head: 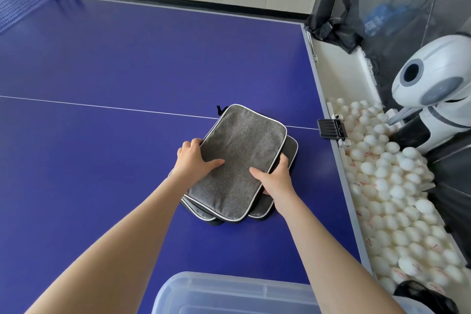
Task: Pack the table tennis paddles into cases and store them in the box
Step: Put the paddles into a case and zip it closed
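The left hand (195, 160) is clamped on the 9 o'clock edge of the top case (242, 155) and the right hand (276, 177) on its 3 o'clock edge, so both hands are judged equally near. This grey, white-piped case is laid on a stack (260, 208) of similar cases on the blue worktop (102, 71), with its long axis from 7 to 1 o'clock. The clear box (229, 290) is found at 6 o'clock from it.

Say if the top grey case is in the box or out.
Out. The top grey case lies stacked on the blue table, left hand and right hand gripping it; the clear box sits apart.
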